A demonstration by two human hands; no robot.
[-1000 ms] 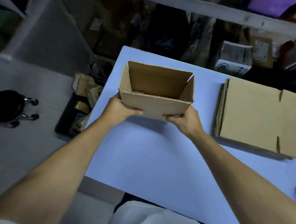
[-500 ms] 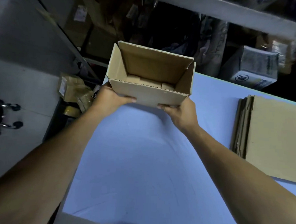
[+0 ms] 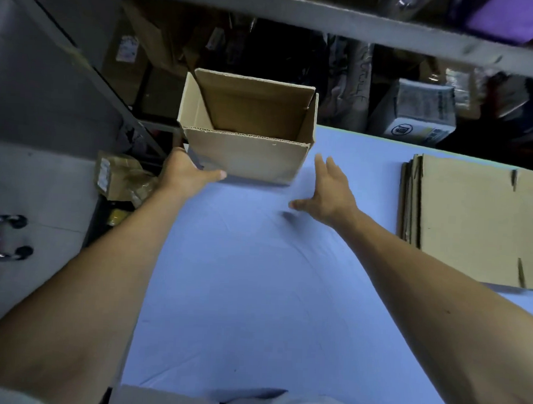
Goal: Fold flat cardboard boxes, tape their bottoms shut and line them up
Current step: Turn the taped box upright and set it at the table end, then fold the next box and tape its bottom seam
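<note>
Dim storeroom, shelves crammed with parcels behind a pale blue surface (image 3: 255, 278). The open-topped brown corrugated cardboard box (image 3: 246, 151) sits upright at the far left corner of the surface, flaps up, mouth facing the ceiling. The left hand (image 3: 186, 174) is against its near left bottom corner, thumb along the base, rest of the fingers hidden so I can't tell how tight that is. The right hand (image 3: 327, 192) is just off the box's right end, fingers spread wide, holding nothing. A stack of flat brown cardboard blanks (image 3: 474, 219) lies along the right edge. Looks empty and light, fairly stiff but the walls will dent, so I'd grab it low at the corners with both hands.
</note>
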